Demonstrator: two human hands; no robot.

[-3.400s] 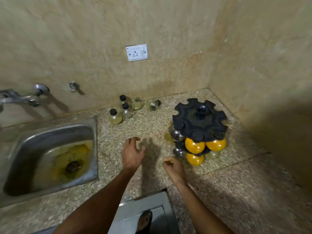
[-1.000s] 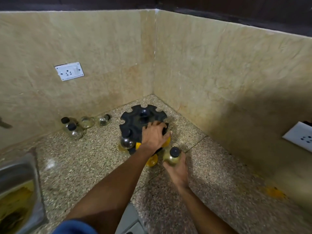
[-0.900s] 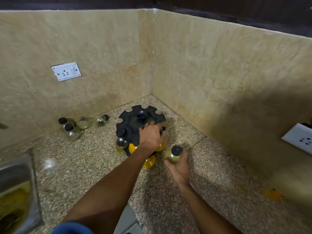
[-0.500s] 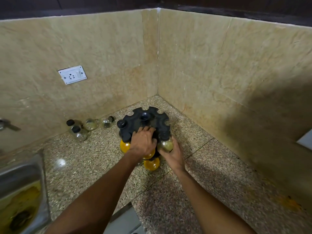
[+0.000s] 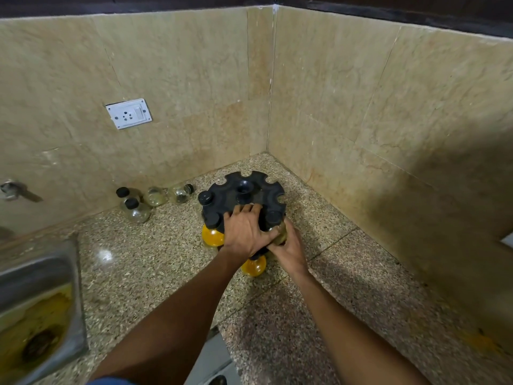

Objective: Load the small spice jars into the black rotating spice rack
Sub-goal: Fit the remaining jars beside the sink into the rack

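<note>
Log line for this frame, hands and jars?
left hand: rests on spice rack | right hand: holds jar at rack slot | loose jars: on counter by wall

Rack [image 5: 244, 190] under the left grip: matt black plastic; jars [image 5: 138, 212] left of it clear glossy glass with black caps. Counter [image 5: 155, 262] speckled polished stone, glossy. Walls [image 5: 194, 79] smooth beige stone tile; sink [image 5: 41, 273] brushed metal, stained.
</note>
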